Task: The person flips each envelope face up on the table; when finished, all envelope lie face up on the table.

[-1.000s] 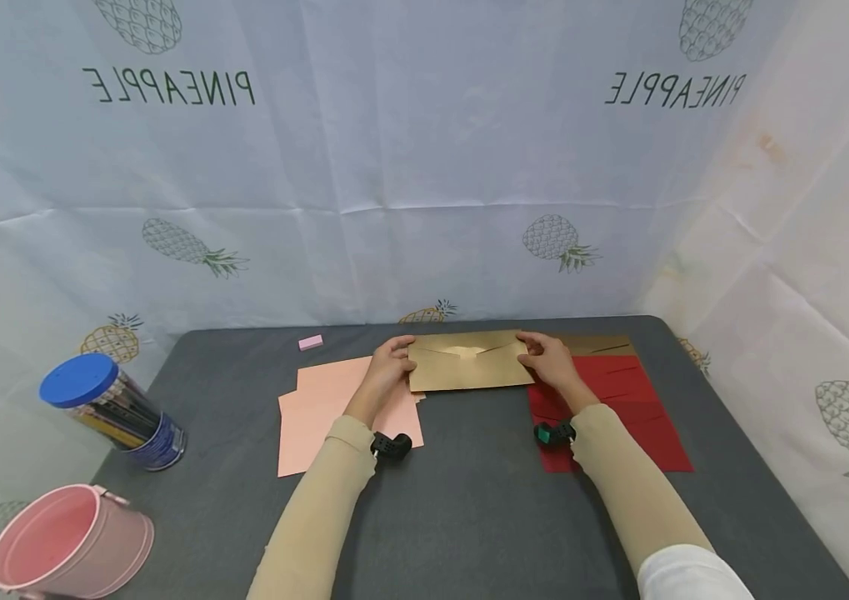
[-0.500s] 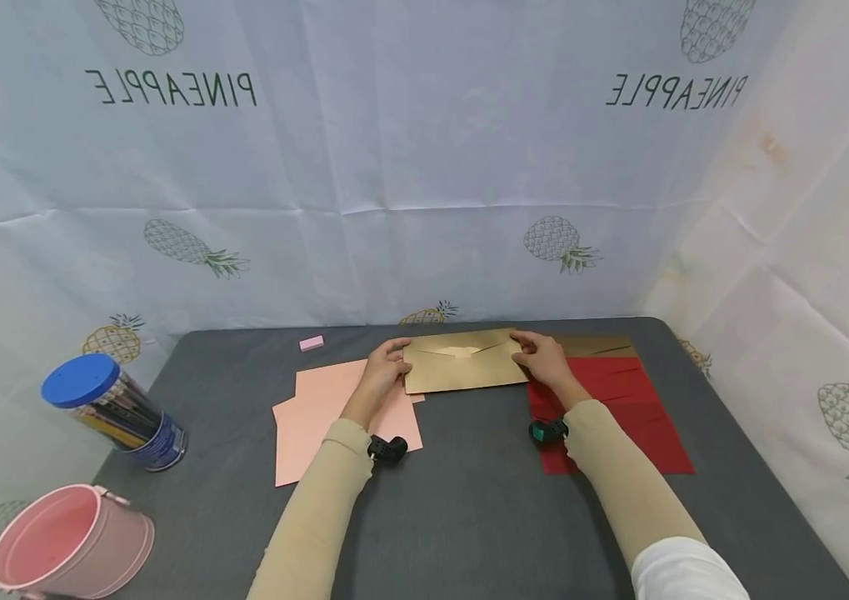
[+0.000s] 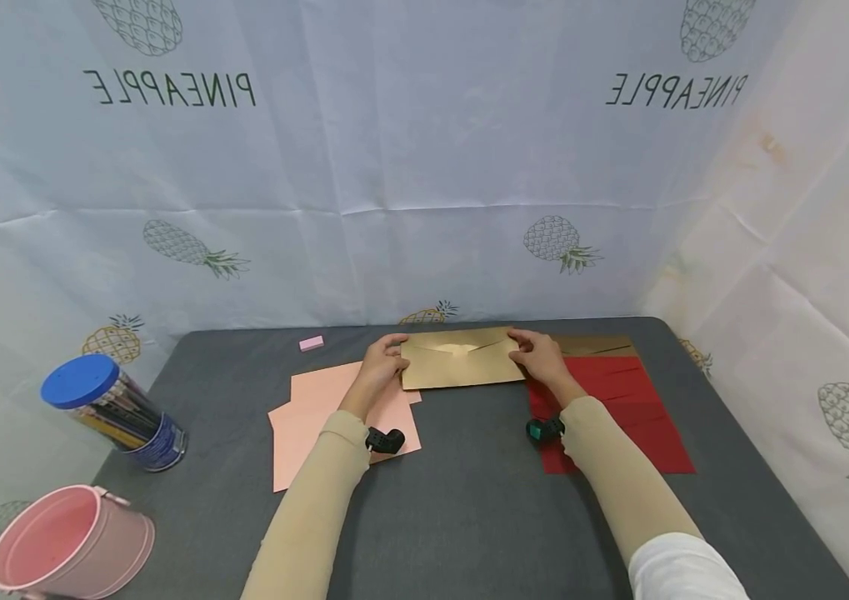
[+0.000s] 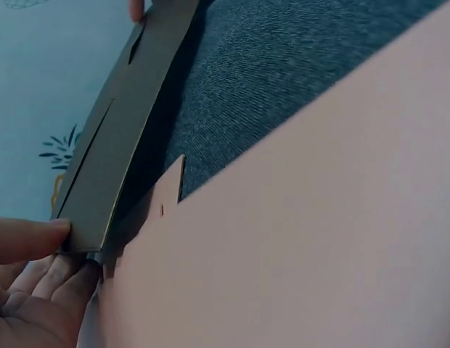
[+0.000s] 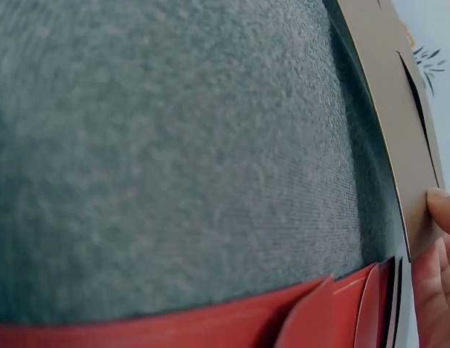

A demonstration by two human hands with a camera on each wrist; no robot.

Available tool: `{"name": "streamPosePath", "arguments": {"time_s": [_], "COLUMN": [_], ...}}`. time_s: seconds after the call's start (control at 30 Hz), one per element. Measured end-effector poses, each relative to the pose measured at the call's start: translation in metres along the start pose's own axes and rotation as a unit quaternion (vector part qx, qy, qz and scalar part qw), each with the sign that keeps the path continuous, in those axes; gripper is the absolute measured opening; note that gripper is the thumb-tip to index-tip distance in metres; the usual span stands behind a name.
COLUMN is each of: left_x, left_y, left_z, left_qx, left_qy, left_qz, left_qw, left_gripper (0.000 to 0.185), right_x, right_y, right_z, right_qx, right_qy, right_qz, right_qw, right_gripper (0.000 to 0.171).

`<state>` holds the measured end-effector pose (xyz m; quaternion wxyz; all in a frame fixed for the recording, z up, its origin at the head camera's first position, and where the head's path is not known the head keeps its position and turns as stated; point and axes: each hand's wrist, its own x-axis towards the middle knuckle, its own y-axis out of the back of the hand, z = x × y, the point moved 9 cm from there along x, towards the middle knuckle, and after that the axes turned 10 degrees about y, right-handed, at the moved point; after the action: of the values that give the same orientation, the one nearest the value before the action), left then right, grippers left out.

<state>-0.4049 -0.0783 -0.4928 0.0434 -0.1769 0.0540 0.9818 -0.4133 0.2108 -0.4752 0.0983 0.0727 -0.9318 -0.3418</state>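
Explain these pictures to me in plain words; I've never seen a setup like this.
No robot appears here, just a person's two bare hands. The wide picture comes from a camera worn on the head, looking forward and down. The two close-ups come from cameras worn on the left and right wrists.

The left hand and right hand hold opposite ends of a flat, rectangular gold paper envelope.

On the dark grey table, pale pink flat paper pieces lie to the left and red paper envelopes to the right. A small pink block lies near the back edge. At the far left are a clear blue-lidded jar of slender sticks and a round pink bucket.
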Motion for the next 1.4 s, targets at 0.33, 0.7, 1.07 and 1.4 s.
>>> {"name": "streamPosePath", "arguments": {"time_s": [0.33, 0.7, 1.07, 1.4], "left_x": [0.008, 0.005, 0.005, 0.000], "left_y": [-0.007, 0.001, 0.005, 0.001], "left_z": [0.006, 0.007, 0.006, 0.006], "left_qx": [0.035, 0.066, 0.127, 0.174], "left_qy": [-0.022, -0.048, -0.065, -0.083], "left_qz": [0.050, 0.058, 0.081, 0.099], "left_qw": [0.9979, 0.9950, 0.9864, 0.9761], "left_gripper": [0.053, 0.053, 0.051, 0.050], "right_x": [0.005, 0.009, 0.011, 0.008], "right_y": [0.000, -0.004, -0.009, -0.012], "right_z": [0.003, -0.001, -0.006, -0.009], "right_qx": [-0.040, -0.062, -0.080, -0.094], "right_qy": [-0.008, 0.000, 0.016, 0.031], "right_qz": [0.001, -0.004, -0.009, -0.010], "right_qw": [0.999, 0.998, 0.997, 0.995], "right_gripper": [0.048, 0.047, 0.045, 0.040]}}
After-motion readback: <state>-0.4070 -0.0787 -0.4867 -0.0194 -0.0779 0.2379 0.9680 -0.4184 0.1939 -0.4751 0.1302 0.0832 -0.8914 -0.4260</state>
